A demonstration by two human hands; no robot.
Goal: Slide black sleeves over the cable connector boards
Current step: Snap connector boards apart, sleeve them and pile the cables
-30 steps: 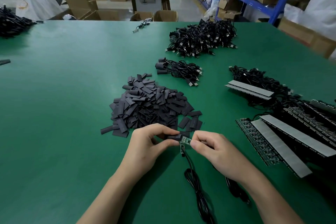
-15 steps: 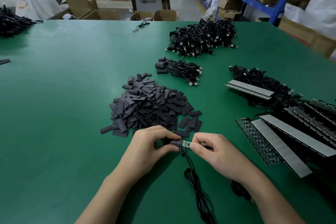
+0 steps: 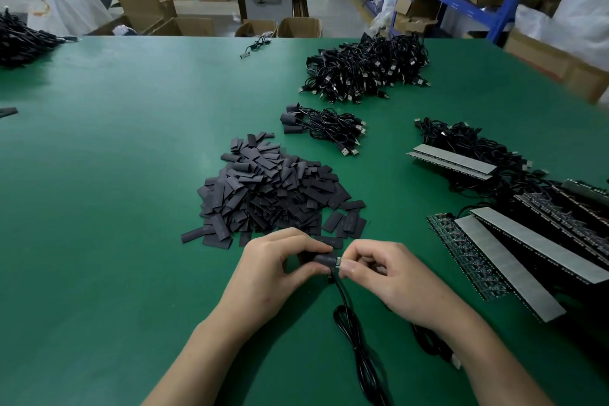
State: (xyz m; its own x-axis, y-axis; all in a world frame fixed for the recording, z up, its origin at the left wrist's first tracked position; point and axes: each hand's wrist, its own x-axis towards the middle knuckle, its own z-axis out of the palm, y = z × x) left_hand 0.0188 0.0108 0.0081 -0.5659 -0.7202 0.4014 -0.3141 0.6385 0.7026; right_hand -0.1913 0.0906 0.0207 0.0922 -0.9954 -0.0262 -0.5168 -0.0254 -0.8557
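My left hand [image 3: 273, 269] pinches a black sleeve [image 3: 324, 259] between thumb and fingers. My right hand [image 3: 382, 270] grips the small green connector board [image 3: 338, 262], whose end is inside the sleeve; only a sliver of board shows between the hands. The board's black cable [image 3: 357, 339] hangs down toward me in a loop on the green table [image 3: 115, 175]. A big pile of loose black sleeves [image 3: 270, 194] lies just beyond my hands.
A small bundle of sleeved cables [image 3: 324, 127] lies behind the sleeve pile, a large heap of black USB cables [image 3: 365, 69] farther back. LED strip boards with grey backing [image 3: 514, 254] and tangled cables fill the right side. Another cable heap [image 3: 19, 43] sits far left.
The sleeve has slid further over the board: less green board shows between my hands now. Both hands have moved closer together.
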